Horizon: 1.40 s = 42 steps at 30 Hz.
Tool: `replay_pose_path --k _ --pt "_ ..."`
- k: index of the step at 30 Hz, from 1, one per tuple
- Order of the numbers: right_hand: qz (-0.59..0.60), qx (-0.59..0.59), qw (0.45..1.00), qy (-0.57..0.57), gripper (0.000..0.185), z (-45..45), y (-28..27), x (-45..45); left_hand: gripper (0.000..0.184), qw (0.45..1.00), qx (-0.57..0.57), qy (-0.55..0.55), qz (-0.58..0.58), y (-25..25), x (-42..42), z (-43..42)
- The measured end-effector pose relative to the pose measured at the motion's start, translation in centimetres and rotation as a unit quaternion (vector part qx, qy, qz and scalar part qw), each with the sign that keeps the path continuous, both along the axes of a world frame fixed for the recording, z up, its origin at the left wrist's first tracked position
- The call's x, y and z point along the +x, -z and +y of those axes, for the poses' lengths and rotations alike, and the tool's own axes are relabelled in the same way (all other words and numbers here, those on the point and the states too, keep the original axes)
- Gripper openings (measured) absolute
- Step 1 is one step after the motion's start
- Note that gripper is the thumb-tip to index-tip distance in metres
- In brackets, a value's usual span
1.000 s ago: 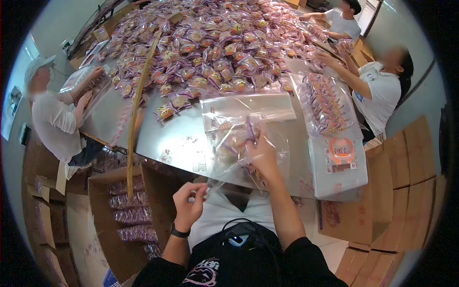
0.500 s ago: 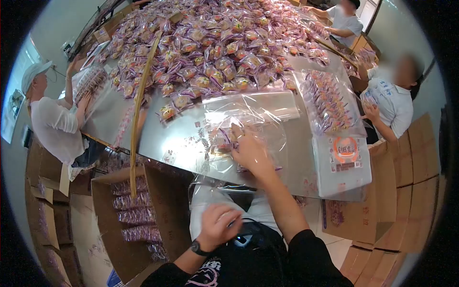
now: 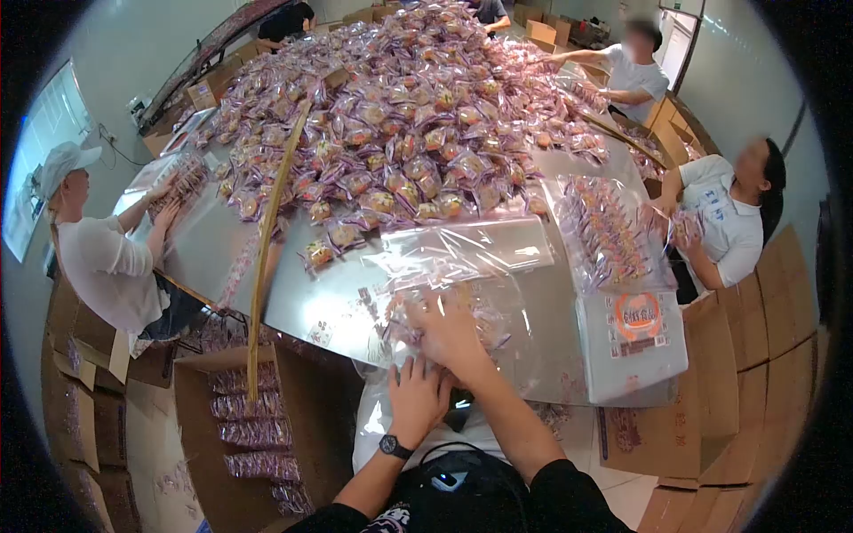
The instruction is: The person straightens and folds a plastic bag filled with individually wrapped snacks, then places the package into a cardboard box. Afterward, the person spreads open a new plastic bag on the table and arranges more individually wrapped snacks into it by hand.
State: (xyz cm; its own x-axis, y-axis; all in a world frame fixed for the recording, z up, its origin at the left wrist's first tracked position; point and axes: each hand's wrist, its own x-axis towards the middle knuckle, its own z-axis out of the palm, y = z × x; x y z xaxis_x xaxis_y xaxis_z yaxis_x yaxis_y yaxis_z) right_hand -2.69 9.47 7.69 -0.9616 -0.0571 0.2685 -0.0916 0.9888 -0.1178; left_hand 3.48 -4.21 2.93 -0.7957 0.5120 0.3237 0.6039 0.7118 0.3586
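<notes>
Partly under the glare of a clear plastic bag (image 3: 511,298), my right hand (image 3: 451,330) rests over a few small purple-edged packets (image 3: 491,327) at the table's near edge. Its fingers look stretched out, though slightly blurred; I cannot tell whether it is inside the bag or on top. Just below and to the left, my left hand (image 3: 418,395), with a black watch at the wrist, lies with fingers extended against the bag's near end. Another clear bag or sheet (image 3: 471,247) lies flat beyond my right hand.
A large heap of wrapped packets (image 3: 418,115) covers the metal table (image 3: 306,306). A yellow strip (image 3: 271,213) crosses at left. A filled bag (image 3: 609,231) and stacked printed bags (image 3: 633,351) lie right. A carton (image 3: 200,417) holds packed rows. Several people work around the table.
My left hand has risen from my lap to the table edge beside my right hand. My right hand has gone from a pointing shape to stretched over the packets. The view has shifted slightly.
</notes>
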Motion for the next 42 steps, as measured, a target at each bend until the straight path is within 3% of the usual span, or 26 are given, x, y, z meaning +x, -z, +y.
replay_pose_path --k 1,2,3,7,10,13,16,20,22,25,26,29,30,33,34,36,39,42 --pt "0.002 -0.004 1.000 -0.021 0.057 -0.2 -0.4 -0.2 0.029 0.998 -0.027 -0.002 -0.049 0.1 -0.4 0.0" --pt "-0.072 -0.054 0.994 -0.054 0.053 -0.2 -0.3 -0.8 0.026 0.994 -0.053 -0.003 -0.097 0.2 -1.0 0.0" --pt "-0.021 -0.040 0.996 -0.075 0.051 -0.2 0.3 -1.4 0.023 0.986 -0.079 -0.004 -0.145 0.2 -1.4 0.1" --pt "0.148 -0.017 0.984 -0.102 0.040 -0.7 3.1 -4.2 0.026 0.999 -0.024 -0.034 -0.032 0.5 -2.2 0.7" --pt "0.218 -0.043 0.974 -0.043 0.038 -1.0 1.5 -5.1 0.046 0.998 -0.031 -0.041 -0.027 1.2 -1.7 0.5" --pt "-0.034 -0.103 0.992 0.066 0.039 -1.6 -2.9 -3.5 0.065 0.997 -0.044 -0.060 -0.029 0.7 -2.0 -0.2" --pt "-0.067 -0.125 0.990 -0.006 0.045 -0.6 1.2 -3.7 0.082 0.990 -0.099 -0.043 -0.092 0.2 -2.2 -0.7" --pt "0.134 -0.140 0.977 -0.086 0.066 1.2 1.1 1.0 0.111 0.975 -0.128 -0.040 -0.175 -0.7 -3.6 -0.6" --pt "0.153 -0.161 0.975 -0.012 0.060 2.1 1.6 1.4 0.129 0.976 -0.124 -0.054 -0.174 -0.4 -3.7 -0.6" --pt "0.136 -0.188 0.961 0.149 0.056 4.2 5.5 1.3 0.142 0.962 -0.178 -0.076 -0.192 -1.9 -4.5 -0.3" --pt "0.123 -0.196 0.951 0.207 0.056 4.8 6.6 1.2 0.122 0.972 -0.144 -0.074 -0.172 -2.7 -4.4 -0.3" --pt "0.036 -0.350 0.926 0.137 0.047 6.0 5.6 1.5 0.088 0.984 -0.044 -0.115 -0.132 -0.7 -5.6 0.2" --pt "0.025 -0.382 0.915 0.129 0.042 5.6 5.6 1.5 0.050 0.972 0.038 -0.124 -0.196 -3.6 -5.4 0.7" --pt "0.136 -0.360 0.922 0.050 0.044 5.4 7.9 0.6 0.042 0.991 -0.002 -0.109 -0.080 0.9 -7.5 1.2" --pt "0.122 -0.400 0.907 0.044 0.049 5.6 8.7 0.3 0.039 0.987 0.020 -0.111 -0.113 1.0 -7.6 1.3" --pt "0.094 -0.477 0.873 0.034 0.058 6.4 9.3 0.1 0.050 0.991 -0.014 -0.123 -0.057 1.5 -7.4 1.3" --pt "0.074 -0.313 0.929 0.182 0.071 6.8 8.6 2.0 0.081 0.985 -0.085 -0.139 -0.050 2.0 -7.4 0.8" --pt "-0.002 -0.241 0.944 0.225 0.083 8.7 7.1 4.1 0.104 0.979 -0.150 -0.110 -0.086 2.6 -8.4 -0.8"
